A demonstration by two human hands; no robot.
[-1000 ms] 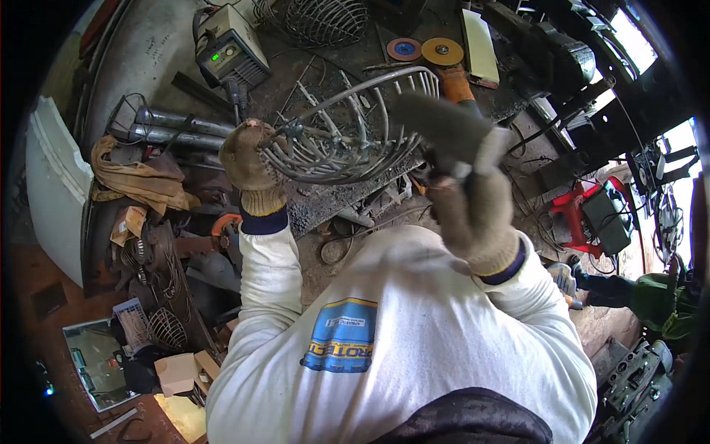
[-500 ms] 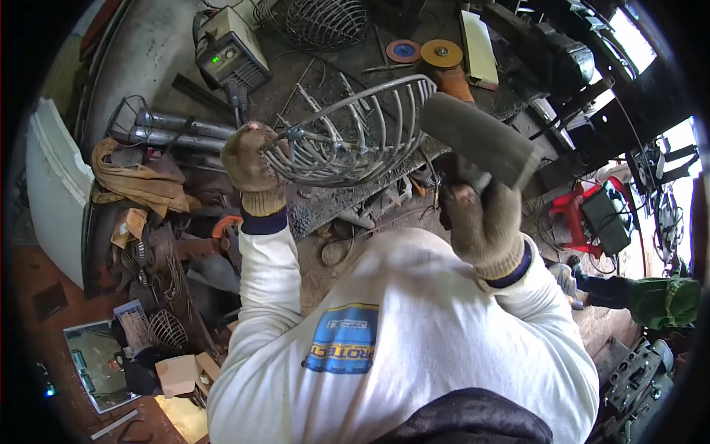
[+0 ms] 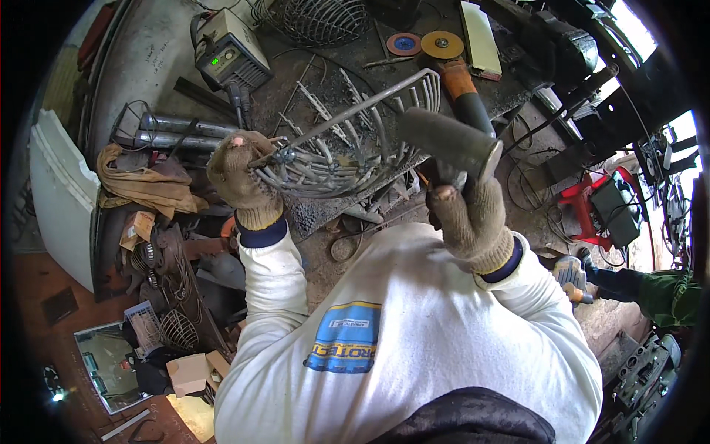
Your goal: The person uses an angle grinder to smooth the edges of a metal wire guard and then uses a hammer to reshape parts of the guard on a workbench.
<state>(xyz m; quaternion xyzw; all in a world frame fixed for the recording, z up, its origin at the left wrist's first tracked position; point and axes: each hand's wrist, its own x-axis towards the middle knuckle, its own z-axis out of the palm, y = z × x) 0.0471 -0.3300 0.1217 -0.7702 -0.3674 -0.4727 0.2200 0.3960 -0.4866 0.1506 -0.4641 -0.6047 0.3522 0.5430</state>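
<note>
My gloved left hand [image 3: 242, 176] is closed around the narrow left end of a curved metal-rod basket [image 3: 357, 109], which is raised above the dark work table. My right hand [image 3: 473, 226], in a knitted glove, grips a hammer [image 3: 447, 140] whose handle is mostly hidden by my fingers. The thick cylindrical head lies at the basket's right side, overlapping its ribs in the view; whether they touch, I cannot tell. Bare fingertips show through both gloves.
An angle grinder [image 3: 460, 81] with a yellow disc rests on the table [image 3: 296, 74] beyond the basket. A welding machine [image 3: 231, 52] stands at the far left, near metal tubes [image 3: 185, 133]. Another person's gloved hand [image 3: 569, 272] shows at right, beside a red stool [image 3: 580, 207].
The hammer and my right hand have shifted left and its head now overlaps the ribs more. My left hand has moved slightly left with the basket. The other person's glove has come into view.
</note>
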